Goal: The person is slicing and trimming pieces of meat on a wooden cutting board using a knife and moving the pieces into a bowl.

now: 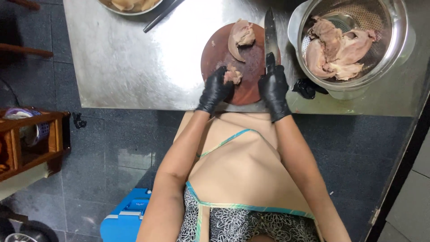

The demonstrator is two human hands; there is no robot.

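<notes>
Small meat piece [232, 75] pinched by left hand [215, 89] fingertips on board [251, 58]. Knife [270, 38] handle clenched in right hand [273, 87], blade laid flat.

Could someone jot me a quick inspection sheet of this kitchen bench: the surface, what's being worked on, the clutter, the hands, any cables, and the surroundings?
Surface: steel table, shiny, glare at the middle.
Job's things: round wooden board; small meat piece near its front edge, larger meat piece at the back; knife, blade pointing away.
Clutter: metal colander pot of cooked meat at the right; plate and dark utensil at the far edge.
Grips: left hand, black glove, on the small piece; right hand, black glove, on the knife handle.
Cables: nothing seen.
Surroundings: dark tiled floor; wooden rack; blue box.
</notes>
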